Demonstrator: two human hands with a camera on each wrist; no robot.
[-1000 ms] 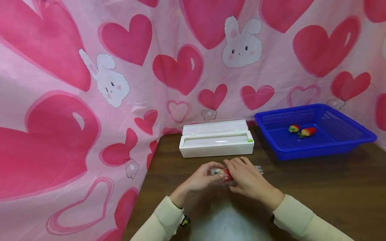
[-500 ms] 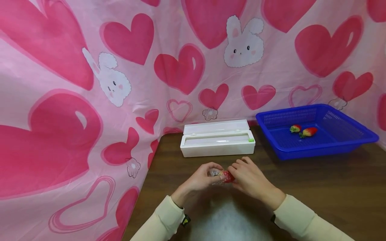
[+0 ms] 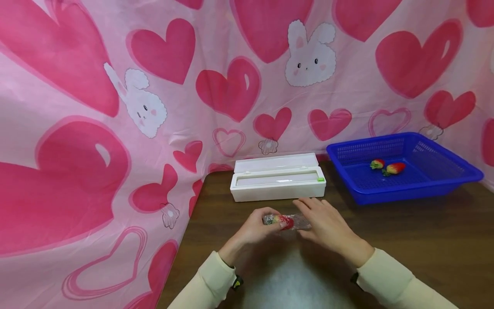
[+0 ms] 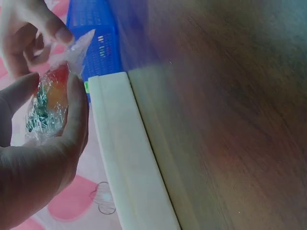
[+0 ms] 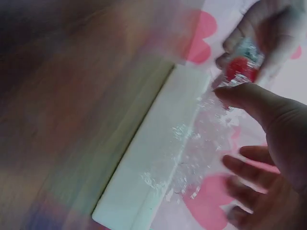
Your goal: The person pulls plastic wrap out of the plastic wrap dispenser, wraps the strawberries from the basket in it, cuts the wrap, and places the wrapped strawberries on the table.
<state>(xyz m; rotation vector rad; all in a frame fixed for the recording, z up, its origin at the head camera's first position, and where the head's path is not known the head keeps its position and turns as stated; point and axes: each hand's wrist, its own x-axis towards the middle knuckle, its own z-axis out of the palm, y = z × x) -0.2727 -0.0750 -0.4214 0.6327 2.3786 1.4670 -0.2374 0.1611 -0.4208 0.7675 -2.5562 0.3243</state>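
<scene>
A red strawberry (image 3: 286, 222) with green leaves is wrapped in clear plastic film. My left hand (image 3: 254, 229) pinches it between thumb and fingers, as the left wrist view shows on the strawberry (image 4: 58, 86). A loose tail of plastic film (image 3: 301, 222) extends rightward from the berry, toward my right hand (image 3: 329, 227). In the right wrist view, the right thumb lies by the film near the berry. The other fingers are spread away from the thumb, and the crinkled film (image 5: 184, 158) fans out past them.
Behind the hands stands a white cling film dispenser (image 3: 278, 191) with its lid raised and a green slider on it. To its right is a blue plastic basket (image 3: 401, 193) holding two strawberries (image 3: 394, 168). A pink heart-patterned cloth hangs behind the brown table (image 3: 386, 244).
My right hand has moved off the strawberry to the right, and the film tail shows between the hands. The left hand keeps its pinch on the strawberry, shifting slightly left.
</scene>
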